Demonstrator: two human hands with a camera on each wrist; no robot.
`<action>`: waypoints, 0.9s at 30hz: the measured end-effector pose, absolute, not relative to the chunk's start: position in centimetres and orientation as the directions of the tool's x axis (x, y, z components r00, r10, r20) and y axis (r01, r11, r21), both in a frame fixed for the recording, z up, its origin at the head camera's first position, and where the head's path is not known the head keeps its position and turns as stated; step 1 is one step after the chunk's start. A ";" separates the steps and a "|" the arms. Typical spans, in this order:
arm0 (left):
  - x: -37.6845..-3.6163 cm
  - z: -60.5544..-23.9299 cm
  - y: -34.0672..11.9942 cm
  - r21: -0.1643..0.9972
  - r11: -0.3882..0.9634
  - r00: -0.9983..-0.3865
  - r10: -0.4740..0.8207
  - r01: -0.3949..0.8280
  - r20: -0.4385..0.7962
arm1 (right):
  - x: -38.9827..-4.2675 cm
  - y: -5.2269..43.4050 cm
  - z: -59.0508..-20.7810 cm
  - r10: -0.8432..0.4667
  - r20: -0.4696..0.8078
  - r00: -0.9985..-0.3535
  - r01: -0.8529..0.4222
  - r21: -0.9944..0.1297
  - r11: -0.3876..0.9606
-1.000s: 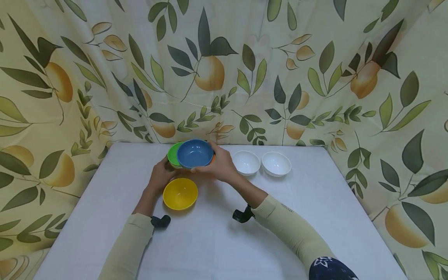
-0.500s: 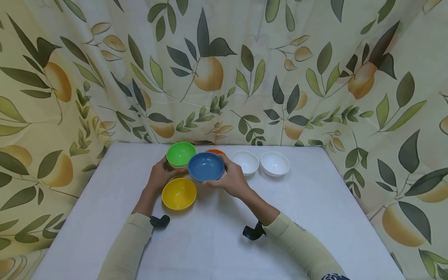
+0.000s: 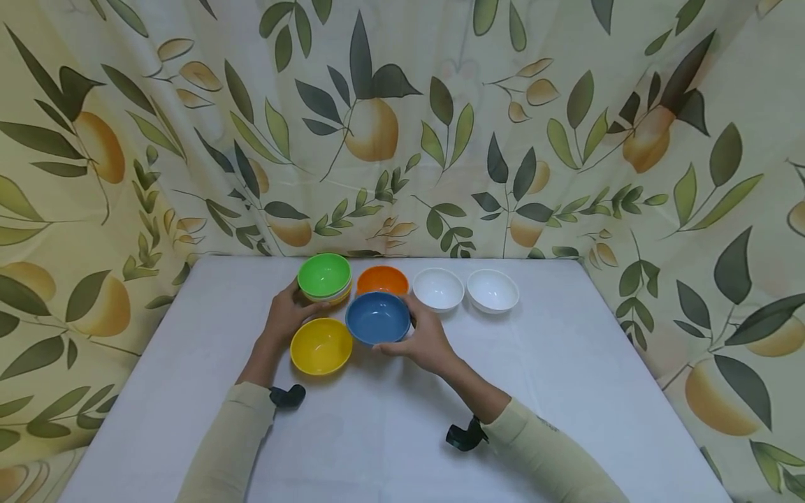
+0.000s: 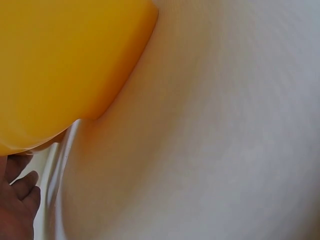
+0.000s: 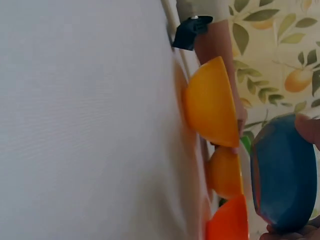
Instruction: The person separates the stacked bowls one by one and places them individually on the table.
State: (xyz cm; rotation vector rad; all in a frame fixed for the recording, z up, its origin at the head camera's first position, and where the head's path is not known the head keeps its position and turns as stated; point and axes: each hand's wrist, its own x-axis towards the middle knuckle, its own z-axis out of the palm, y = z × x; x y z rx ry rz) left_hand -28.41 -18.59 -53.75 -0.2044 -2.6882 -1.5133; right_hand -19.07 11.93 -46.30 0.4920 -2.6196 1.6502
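r hand grips blue bowl; l hand holds green stack; r wrist cam shows bowl's underside

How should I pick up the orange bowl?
Pinch the orange bowl by its far rim, coming from above and behind. It sits upright with its mouth open, and the blue bowl crowds its near side, the green bowl its left.

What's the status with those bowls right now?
Right hand grips blue bowl. Left hand holds green stack. Yellow bowl and orange bowl crowd close.
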 end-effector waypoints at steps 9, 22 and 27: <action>-28.4 -53.9 -18.7 0.860 0.493 -0.991 0.082 0.132 0.104 | -18.7 13.0 -47.9 -0.237 0.118 -0.964 -0.212 -0.879 0.426; -28.5 -53.6 -18.6 0.859 0.485 -0.986 0.104 0.164 0.130 | -19.2 14.0 -50.7 -0.245 0.058 -0.968 -0.171 -0.865 0.471; -28.4 -53.6 -18.7 0.852 0.497 -0.986 0.099 0.166 0.134 | -19.4 14.0 -51.3 -0.256 0.050 -0.965 -0.172 -0.860 0.480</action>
